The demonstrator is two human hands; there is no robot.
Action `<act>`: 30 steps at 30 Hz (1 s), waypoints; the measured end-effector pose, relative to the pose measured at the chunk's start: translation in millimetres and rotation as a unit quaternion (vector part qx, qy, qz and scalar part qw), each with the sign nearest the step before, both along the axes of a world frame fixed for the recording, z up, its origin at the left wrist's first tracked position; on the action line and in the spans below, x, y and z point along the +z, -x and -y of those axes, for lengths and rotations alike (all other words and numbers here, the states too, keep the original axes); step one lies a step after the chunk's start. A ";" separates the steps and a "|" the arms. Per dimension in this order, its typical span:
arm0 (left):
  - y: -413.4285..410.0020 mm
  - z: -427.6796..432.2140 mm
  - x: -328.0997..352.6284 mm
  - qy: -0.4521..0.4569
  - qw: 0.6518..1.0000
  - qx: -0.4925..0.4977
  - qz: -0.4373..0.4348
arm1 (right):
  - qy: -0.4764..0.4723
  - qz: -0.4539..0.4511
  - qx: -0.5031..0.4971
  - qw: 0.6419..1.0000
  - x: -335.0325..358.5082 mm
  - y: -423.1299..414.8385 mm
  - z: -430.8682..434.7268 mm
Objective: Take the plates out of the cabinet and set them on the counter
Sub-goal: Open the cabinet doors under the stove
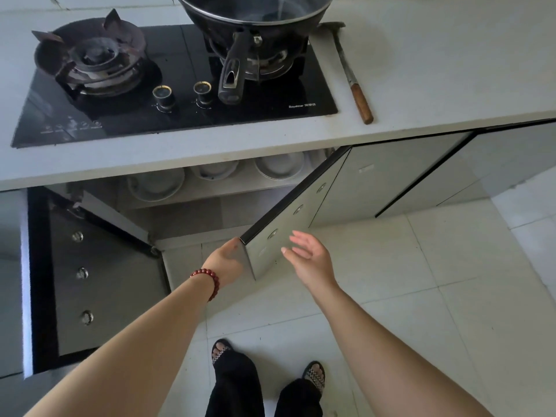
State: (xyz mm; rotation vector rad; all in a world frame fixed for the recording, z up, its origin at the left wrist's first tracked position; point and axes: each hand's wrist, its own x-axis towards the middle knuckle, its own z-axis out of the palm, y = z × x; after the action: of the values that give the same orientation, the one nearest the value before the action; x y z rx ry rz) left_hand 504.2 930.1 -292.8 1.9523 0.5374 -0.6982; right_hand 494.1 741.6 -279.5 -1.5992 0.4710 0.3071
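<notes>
Plates, pale round ceramic ones (pixel 156 185), sit on the shelf inside the open grey cabinet (pixel 195 219) under the white counter (pixel 421 70). The left hand (pixel 225 260) meets the grey cabinet door (pixel 288 224) at its free edge, its fingers hidden, so its grip cannot be told. The right hand (pixel 310 254) hovers beside the door with fingers spread, holding nothing. The black glass hob (pixel 180 118) reads "Royalstar".

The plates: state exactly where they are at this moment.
In the head view the plates sit on a shelf inside the open cabinet, just below the counter edge, under the stove.

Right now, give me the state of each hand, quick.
Left hand: at the edge of the cabinet door, fingers hidden behind it; grip cannot be told.
Right hand: open, fingers spread, holding nothing.
</notes>
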 end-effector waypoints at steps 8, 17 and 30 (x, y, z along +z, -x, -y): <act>26.2 25.9 2.2 -0.015 0.999 0.006 0.035 | 0.000 0.000 0.034 0.999 -1.0 17.3 26.9; 53.4 75.4 5.2 -0.010 0.999 -0.038 -0.010 | -0.005 0.004 0.025 1.000 7.0 29.6 63.9; 75.5 150.9 -8.8 0.041 0.997 -0.057 -0.038 | -0.002 0.000 -0.026 1.000 7.2 65.2 147.3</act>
State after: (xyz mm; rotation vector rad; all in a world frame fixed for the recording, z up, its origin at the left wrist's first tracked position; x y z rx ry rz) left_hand 428.8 779.2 -301.6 1.8961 0.4389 -0.8573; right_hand 428.9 594.3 -272.3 -1.5811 0.5100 0.2685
